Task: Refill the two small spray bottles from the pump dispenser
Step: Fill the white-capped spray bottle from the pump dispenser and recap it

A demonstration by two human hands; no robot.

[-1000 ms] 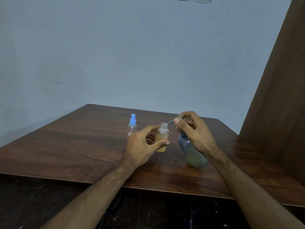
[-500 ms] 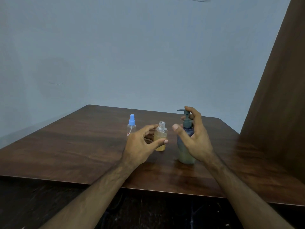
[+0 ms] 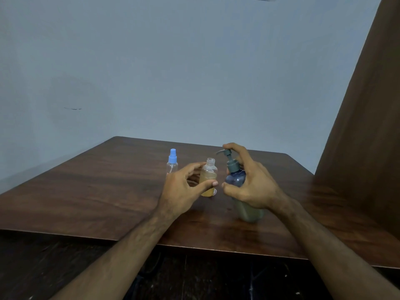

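A small uncapped spray bottle point(image 3: 209, 172) with amber liquid stands near the middle of the wooden table point(image 3: 97, 191). My left hand point(image 3: 184, 189) holds it, thumb across the front and fingers behind. Just to its right is the pump dispenser point(image 3: 235, 179), blue-tinted with a grey pump head, leaning slightly left. My right hand point(image 3: 254, 189) grips its body, thumb in front, index finger curled over the pump head. The nozzle points left, above and beside the open neck. The second small spray bottle point(image 3: 172, 164), clear with a blue spray cap, stands upright behind my left hand.
A tall brown wooden panel point(image 3: 365, 137) rises along the table's right side. A pale blue wall lies behind the far edge. The near table edge runs under my forearms, with dark floor below.
One second ago my right hand tipped the dispenser at the open bottle. It then stood the dispenser upright and loosened its fingers. Now it grips the dispenser again, closer to the bottle.
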